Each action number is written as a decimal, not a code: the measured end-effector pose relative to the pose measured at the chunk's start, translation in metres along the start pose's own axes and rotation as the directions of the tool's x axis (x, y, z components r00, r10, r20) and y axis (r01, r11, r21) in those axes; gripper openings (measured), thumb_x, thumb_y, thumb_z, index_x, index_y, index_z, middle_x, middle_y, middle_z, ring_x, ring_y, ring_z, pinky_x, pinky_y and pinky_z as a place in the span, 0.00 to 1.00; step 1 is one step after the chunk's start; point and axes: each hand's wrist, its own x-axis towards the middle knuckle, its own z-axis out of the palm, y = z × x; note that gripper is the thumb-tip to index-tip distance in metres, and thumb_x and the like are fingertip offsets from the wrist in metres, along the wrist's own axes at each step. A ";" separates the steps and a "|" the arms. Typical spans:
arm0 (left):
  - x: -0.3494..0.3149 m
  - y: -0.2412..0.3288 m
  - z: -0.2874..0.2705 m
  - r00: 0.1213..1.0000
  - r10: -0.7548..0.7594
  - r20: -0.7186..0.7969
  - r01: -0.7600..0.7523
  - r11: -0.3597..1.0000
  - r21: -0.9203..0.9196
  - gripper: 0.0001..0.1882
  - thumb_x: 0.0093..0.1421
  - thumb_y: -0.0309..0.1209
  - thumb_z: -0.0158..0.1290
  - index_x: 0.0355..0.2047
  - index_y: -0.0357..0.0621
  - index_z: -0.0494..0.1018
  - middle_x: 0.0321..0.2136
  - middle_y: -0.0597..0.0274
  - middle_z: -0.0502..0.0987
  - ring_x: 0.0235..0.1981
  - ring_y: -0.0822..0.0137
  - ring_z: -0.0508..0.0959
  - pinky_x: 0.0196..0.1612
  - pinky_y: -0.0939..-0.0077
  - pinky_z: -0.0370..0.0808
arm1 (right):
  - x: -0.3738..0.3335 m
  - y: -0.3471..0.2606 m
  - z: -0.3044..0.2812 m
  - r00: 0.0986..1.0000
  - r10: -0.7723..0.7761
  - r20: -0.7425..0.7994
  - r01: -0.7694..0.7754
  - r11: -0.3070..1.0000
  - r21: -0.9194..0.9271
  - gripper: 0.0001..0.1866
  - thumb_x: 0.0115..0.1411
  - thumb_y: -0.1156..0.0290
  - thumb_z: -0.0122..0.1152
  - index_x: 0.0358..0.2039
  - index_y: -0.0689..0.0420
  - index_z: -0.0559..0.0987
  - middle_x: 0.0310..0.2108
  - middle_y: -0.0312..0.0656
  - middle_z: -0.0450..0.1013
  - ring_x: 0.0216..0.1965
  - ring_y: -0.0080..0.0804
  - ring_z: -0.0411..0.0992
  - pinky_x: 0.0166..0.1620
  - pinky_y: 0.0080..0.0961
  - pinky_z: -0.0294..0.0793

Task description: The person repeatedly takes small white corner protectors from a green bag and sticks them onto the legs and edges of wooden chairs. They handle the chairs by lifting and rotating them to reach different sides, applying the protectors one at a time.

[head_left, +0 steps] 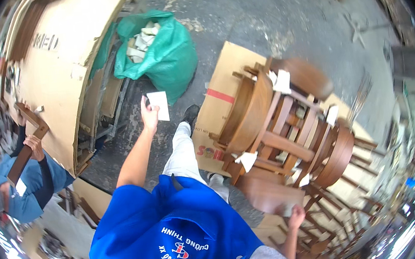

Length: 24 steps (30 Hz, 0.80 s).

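Observation:
My left hand (150, 115) is out in front of me, pinching a white rectangular sheet (159, 105) between thumb and fingers. My right hand (295, 217) is low on the right, its fingers closed beside a brown wooden chair seat or panel (267, 194) blurred by motion. Something small and pale shows at its fingertips, too blurred to name. Brown wooden chair frames (284, 141) are piled just beyond that hand. White scraps (246, 161) are tucked among their joints.
A green sack (174, 57) of pale scraps stands ahead, beside a cardboard-topped table (61, 84). At the left, a co-worker (25, 179) grips an angled wooden part (29, 143). Flattened cardboard (210, 111) lies under the chair pile. More slatted wooden pieces (327, 213) spread to the right.

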 end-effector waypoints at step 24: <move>0.398 0.008 0.016 0.964 -0.151 -0.217 0.158 0.987 0.015 0.24 0.55 0.40 0.69 0.44 0.33 0.79 0.43 0.55 0.82 0.42 0.62 0.80 0.46 0.66 0.75 | -0.034 -0.428 0.136 0.803 0.215 0.555 -0.185 0.976 -0.111 0.16 0.71 0.70 0.60 0.56 0.62 0.77 0.42 0.41 0.81 0.41 0.29 0.79 0.46 0.27 0.78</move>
